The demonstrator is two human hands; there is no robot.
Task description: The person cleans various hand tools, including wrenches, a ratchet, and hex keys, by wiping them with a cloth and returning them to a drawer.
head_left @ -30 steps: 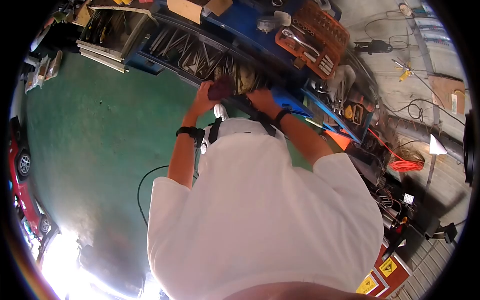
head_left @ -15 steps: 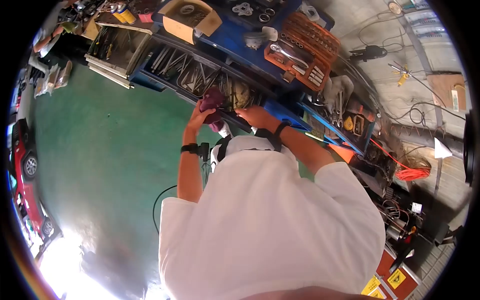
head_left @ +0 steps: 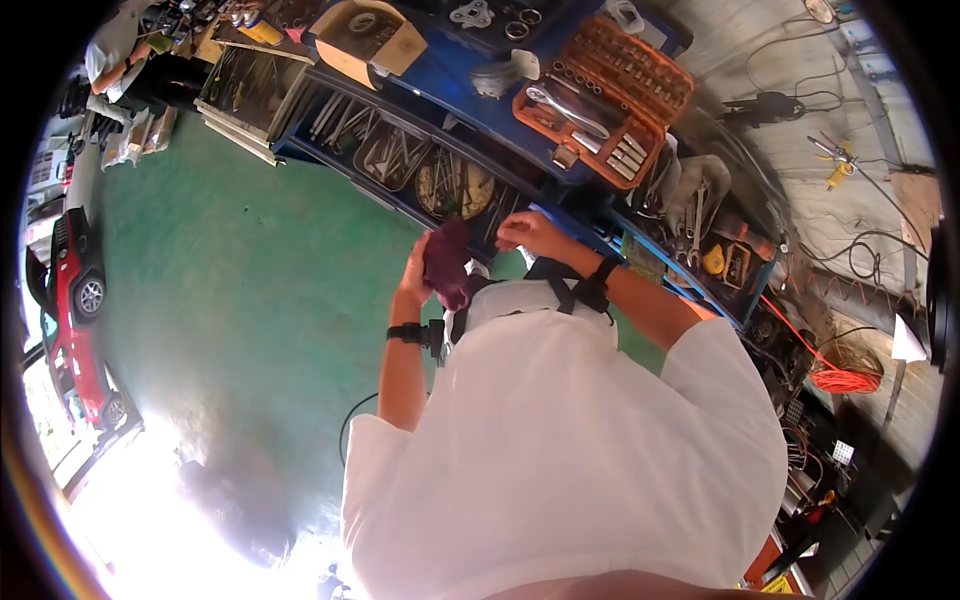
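Note:
A dark red cloth [head_left: 449, 264] is gripped by my left hand [head_left: 415, 270], which has its fingers along the cloth's left side. To the right of the cloth is my right hand [head_left: 528, 232], its fingers curled together near the front edge of an open drawer [head_left: 400, 200]; whether something small is between them cannot be made out. Inside the drawer lie a round tray [head_left: 430, 190] with tools and a wire-edged tray [head_left: 378, 172] holding thin metal tools. Both wrists wear black bands.
On the blue bench are an orange socket set [head_left: 625, 100], a cardboard box [head_left: 345, 50] and metal parts. A side drawer with wrenches [head_left: 695, 225] stands to the right. Another person [head_left: 110, 55] is at the far upper left. A red car [head_left: 80, 320] stands far left.
Both hands have come back from the drawer toward my body. The cloth moved with my left hand, and my right hand has lifted away from the drawer's contents. The view has shifted.

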